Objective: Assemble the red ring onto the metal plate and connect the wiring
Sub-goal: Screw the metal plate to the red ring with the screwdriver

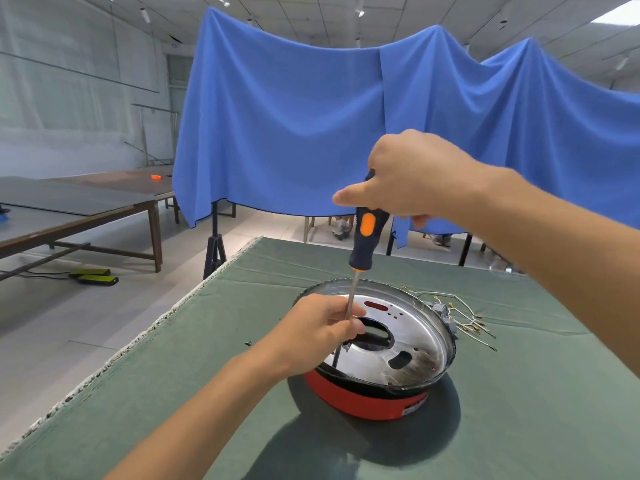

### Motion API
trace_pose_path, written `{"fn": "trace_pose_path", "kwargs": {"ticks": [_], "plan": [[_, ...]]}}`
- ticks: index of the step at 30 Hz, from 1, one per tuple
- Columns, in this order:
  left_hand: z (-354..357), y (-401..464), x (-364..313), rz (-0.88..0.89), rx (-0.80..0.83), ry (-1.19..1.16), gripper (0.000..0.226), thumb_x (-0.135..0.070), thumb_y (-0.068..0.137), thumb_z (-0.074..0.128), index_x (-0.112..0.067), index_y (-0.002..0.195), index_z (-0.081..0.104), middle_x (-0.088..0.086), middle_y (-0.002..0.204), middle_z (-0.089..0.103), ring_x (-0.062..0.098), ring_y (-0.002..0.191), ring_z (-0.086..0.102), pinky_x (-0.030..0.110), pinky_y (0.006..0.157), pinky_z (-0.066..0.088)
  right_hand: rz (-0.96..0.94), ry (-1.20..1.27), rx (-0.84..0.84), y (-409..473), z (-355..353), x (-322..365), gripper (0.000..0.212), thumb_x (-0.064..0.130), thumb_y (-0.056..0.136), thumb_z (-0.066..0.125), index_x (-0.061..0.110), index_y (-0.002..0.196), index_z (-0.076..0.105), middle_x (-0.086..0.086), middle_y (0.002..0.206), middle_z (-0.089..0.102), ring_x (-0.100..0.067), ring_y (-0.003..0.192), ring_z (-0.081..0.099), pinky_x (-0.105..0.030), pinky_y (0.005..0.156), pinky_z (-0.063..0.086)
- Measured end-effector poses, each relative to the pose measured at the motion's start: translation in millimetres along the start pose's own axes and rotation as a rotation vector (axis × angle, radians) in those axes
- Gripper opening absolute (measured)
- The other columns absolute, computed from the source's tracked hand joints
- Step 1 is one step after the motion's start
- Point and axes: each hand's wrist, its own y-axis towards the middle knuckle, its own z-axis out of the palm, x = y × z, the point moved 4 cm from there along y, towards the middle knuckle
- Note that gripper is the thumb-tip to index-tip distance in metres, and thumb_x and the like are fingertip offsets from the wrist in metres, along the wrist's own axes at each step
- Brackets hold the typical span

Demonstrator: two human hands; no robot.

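At a green-covered counter (519, 427), you work on one red ring (363, 398) seated under one metal plate (408, 336), a single bundle of wiring (467, 323) trailing off its far right edge. Your right hand (412, 178) clenches the handle of one screwdriver (363, 237), held nearly upright. Your left hand (322, 329) pinches its shaft just above the plate.
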Motion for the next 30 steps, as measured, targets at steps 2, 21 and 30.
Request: {"fn": "trace_pose_path", "kwargs": {"ticks": [2,21,30], "plan": [[-1.5,-2.8,1.3,0.026,-0.162,-0.029,0.013,-0.026,0.087,0.064,-0.02,0.097,0.071,-0.008,0.093,0.073,0.002,0.087,0.067,0.015,0.078,0.051,0.033,-0.113,-0.026,0.4,-3.1,3.8,0.045,0.058,0.085,0.05,0.016,0.067,0.052,0.001,0.056,0.055,-0.016,0.045,0.053,-0.024,0.048,0.034],[1.1,-24.6,69.7,-0.254,-0.611,0.089,0.045,-0.012,0.088,0.052,-0.019,0.133,0.05,-0.005,0.125,0.056,0.016,0.12,0.047,0.033,0.099,0.038,-0.08,0.279,0.279,0.8,-1.3,15.5,0.023,0.035,0.083,0.068,0.017,0.095,0.06,-0.001,0.076,0.073,-0.017,0.062,0.071,-0.029,0.056,0.058],[12.4,-25.2,68.3,-0.294,-0.625,0.08,0.048,-0.018,0.092,0.043,-0.024,0.14,0.04,0.002,0.127,0.06,0.021,0.114,0.054,0.035,0.094,0.042,-0.041,0.274,0.28,-1.3,1.2,10.9,0.027,0.043,0.087,0.062,0.019,0.099,0.056,0.002,0.074,0.071,-0.015,0.06,0.071,-0.028,0.05,0.056]]}}
